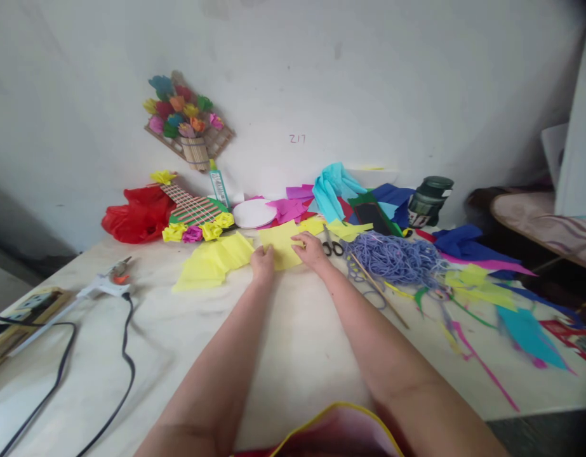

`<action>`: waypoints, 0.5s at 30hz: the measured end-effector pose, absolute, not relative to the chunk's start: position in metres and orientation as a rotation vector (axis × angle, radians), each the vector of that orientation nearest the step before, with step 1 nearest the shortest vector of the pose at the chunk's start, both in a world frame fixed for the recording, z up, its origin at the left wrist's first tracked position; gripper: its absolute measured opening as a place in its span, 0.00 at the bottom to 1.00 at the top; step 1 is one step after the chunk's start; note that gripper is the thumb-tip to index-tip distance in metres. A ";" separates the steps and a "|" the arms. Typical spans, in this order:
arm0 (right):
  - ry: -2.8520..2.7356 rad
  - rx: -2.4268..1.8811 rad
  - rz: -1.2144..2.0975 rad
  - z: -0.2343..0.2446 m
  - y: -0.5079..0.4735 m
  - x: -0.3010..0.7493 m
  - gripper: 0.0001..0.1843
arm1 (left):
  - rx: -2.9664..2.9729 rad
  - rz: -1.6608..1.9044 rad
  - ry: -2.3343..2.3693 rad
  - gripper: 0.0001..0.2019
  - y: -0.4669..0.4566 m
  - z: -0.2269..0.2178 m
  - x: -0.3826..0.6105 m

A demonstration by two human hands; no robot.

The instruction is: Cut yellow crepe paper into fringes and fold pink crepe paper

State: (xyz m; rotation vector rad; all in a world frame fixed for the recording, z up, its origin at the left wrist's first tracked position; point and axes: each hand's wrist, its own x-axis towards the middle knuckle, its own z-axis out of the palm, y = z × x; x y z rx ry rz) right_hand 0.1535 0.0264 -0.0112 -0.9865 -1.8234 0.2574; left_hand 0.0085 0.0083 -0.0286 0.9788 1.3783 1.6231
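Both hands are at a piece of yellow crepe paper [282, 244] over the middle of the table. My left hand [263, 261] is closed on its lower left edge. My right hand [310, 251] pinches its right side between thumb and fingers. To the left lies a larger creased sheet of yellow crepe paper [211, 260]. Black-handled scissors [332, 246] rest just right of my right hand. More yellow paper strips [350, 230] lie behind them.
A tangled heap of purple yarn [392, 257] and a thin stick [381, 292] lie to the right. A dark jar [430, 202] stands at the back. On the left are a glue gun [105, 285], its black cord [126, 355] and a power strip [23, 320]. Paper flowers [183, 114] hang on the wall.
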 end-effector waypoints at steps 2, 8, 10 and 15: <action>-1.787 -1.009 0.346 -0.012 0.028 0.157 0.10 | 0.994 1.632 1.418 0.11 0.010 -0.029 0.007; -1.572 -1.090 0.685 -0.008 0.029 0.156 0.07 | 0.985 1.625 1.534 0.13 0.006 -0.024 0.006; -1.504 -1.131 0.768 -0.006 0.030 0.154 0.07 | 0.935 1.638 1.586 0.15 0.002 -0.019 0.006; -1.338 -1.265 0.870 -0.004 0.042 0.153 0.10 | 0.883 1.713 1.585 0.25 -0.007 -0.011 0.006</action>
